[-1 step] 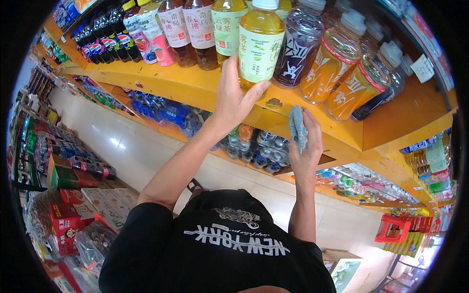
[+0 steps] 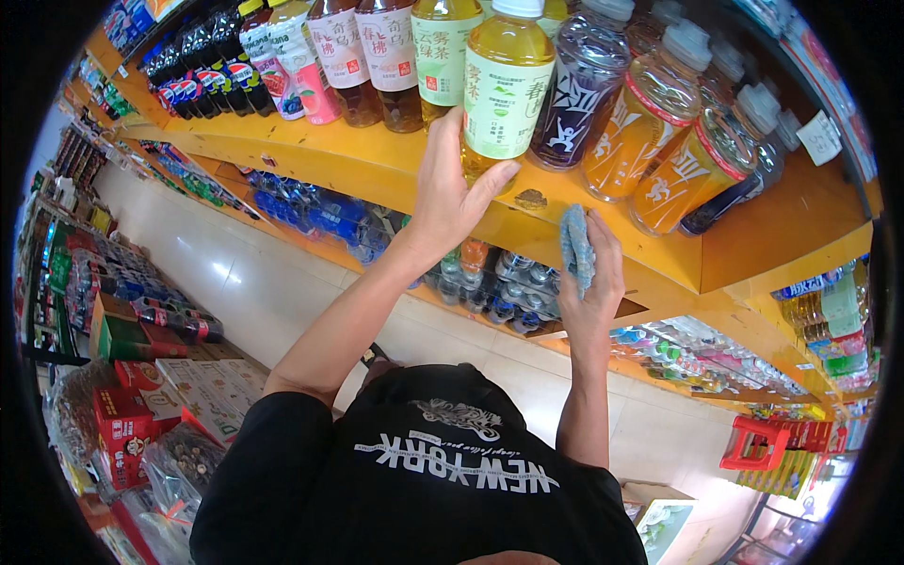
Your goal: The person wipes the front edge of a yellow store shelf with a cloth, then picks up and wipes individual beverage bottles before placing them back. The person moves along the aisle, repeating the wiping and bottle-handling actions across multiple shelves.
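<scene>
My left hand (image 2: 454, 193) grips the lower part of a tea bottle (image 2: 507, 94) with yellow-green tea, a pale green label and a white cap. The bottle is at the front of the yellow-orange shelf (image 2: 367, 174); whether its base touches the board is hidden by my hand. In my right hand (image 2: 593, 273) is a folded blue-grey cloth (image 2: 575, 247), held by the shelf's front edge. A dark worn patch (image 2: 530, 199) marks the board between my hands. Right of the tea bottle stands a dark purple drink bottle (image 2: 576, 89).
Orange drink bottles (image 2: 643, 122) stand at the right, beside a price card (image 2: 819, 137). Brown tea bottles (image 2: 388, 71) and dark cola bottles (image 2: 202, 89) line the left. Lower shelves hold packed bottles (image 2: 330, 217). Cartons (image 2: 212, 391) and bags are stacked across the aisle.
</scene>
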{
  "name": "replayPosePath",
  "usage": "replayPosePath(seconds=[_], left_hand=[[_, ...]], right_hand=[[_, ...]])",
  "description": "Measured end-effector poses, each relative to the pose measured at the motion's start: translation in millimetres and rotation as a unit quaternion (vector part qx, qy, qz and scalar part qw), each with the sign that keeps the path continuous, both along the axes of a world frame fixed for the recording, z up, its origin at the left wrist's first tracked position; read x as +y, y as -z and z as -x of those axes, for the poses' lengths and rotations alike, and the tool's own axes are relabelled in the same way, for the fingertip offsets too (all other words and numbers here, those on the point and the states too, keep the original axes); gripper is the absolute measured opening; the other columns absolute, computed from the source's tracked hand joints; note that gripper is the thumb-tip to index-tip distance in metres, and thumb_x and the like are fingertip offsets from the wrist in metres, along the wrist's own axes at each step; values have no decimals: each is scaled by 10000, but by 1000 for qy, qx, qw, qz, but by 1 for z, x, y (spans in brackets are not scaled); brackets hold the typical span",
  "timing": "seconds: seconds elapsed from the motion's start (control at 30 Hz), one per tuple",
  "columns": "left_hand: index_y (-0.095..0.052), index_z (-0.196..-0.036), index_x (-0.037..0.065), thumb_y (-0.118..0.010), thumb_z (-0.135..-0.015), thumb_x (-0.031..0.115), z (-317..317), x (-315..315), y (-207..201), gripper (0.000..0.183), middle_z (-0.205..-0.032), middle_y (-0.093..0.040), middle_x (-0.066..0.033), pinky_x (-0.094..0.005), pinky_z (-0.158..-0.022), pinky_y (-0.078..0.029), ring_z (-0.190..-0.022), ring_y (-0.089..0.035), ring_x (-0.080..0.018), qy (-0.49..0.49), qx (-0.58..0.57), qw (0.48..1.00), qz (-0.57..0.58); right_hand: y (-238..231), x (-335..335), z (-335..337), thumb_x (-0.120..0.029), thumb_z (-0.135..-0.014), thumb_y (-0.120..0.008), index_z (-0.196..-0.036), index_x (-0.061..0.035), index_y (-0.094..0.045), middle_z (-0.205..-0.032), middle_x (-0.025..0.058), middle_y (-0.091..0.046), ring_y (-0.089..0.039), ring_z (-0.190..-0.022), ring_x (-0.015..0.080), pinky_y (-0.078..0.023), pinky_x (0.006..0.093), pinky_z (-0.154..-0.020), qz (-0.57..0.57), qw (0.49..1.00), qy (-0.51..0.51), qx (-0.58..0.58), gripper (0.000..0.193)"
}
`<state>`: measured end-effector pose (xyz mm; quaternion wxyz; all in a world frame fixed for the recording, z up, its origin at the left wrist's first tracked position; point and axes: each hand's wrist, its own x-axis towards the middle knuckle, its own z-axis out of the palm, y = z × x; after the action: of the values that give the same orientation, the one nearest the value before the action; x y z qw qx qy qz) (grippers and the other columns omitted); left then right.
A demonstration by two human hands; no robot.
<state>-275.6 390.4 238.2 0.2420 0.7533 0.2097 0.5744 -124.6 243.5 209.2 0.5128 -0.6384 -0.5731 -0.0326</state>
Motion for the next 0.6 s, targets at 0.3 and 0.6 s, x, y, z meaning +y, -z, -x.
replayPosePath(seconds=[0.3, 0.6], left_hand=[[-461, -1275, -26, -731, -847, 252, 7, 1, 3, 577, -1107, -481, -120, -305, -761, -482, -910, -544, -200, -79, 66, 995, -14], [-504, -1177, -19, -761, -815, 235, 3, 4, -1, 512, -929, -470, -47, -256, -596, -419, -674, -436, -110, -150, 85, 985, 1]], right_hand=[[-4, -1, 2, 163, -725, -533, -1248, 23, -544, -1296, 187, -539, -515, -1229, 314, -391, 384, -1040, 12, 999, -20, 28, 542], [-1, 0, -2, 189, -620, -569, -1262, 5, -527, -1328, 196, -511, -508, -1240, 345, -423, 385, -1038, 19, 1000, -22, 3, 670]])
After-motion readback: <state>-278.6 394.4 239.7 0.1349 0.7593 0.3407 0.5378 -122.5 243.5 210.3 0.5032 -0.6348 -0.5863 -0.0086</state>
